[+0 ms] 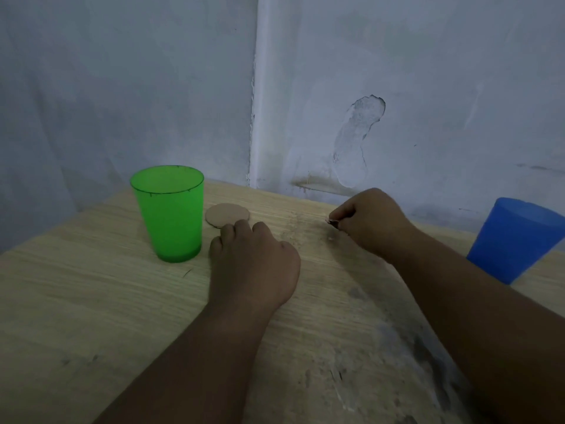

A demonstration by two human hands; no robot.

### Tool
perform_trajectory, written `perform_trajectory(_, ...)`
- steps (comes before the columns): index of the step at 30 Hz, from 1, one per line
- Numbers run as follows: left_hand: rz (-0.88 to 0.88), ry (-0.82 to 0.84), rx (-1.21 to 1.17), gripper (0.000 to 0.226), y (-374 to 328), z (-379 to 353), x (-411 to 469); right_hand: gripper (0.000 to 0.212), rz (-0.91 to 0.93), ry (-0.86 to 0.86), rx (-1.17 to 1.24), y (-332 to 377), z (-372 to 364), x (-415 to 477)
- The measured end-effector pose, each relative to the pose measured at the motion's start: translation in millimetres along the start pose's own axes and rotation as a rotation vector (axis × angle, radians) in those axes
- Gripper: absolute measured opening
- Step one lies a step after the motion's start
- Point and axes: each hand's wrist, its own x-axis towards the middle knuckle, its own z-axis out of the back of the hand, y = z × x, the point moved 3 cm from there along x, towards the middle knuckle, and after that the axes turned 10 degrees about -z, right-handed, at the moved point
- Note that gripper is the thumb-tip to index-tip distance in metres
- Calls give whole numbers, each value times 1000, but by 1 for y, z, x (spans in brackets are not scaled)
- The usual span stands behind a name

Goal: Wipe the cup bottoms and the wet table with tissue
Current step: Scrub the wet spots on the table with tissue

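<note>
A green cup (169,214) stands upright near the far left corner of the wooden tabletop (91,301), with a round tan coaster (226,214) lying flat just beside it on its right. The left hand (253,264) rests palm down on the tabletop, fingers loosely curled, their tips touching the near edge of the coaster and holding nothing. The right hand (370,221) sits closed near the far edge, thumb and forefinger pinching a tiny whitish scrap (331,221) too small to identify. A blue cup (516,240) stands inverted at the right edge. Grey smudges mark the tabletop's near right part.
</note>
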Motion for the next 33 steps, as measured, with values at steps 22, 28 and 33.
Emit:
perform_trajectory(22,0,-10,13,39,1,0,1,20,-267,207,742,-25,0,2)
perform_trajectory(28,1,-5,11,40,1,0,1,32,-34,-68,129,-21,-11,14)
perform_trajectory(33,4,6,9,42,1,-1,0,35,73,-131,-152,-18,-14,8)
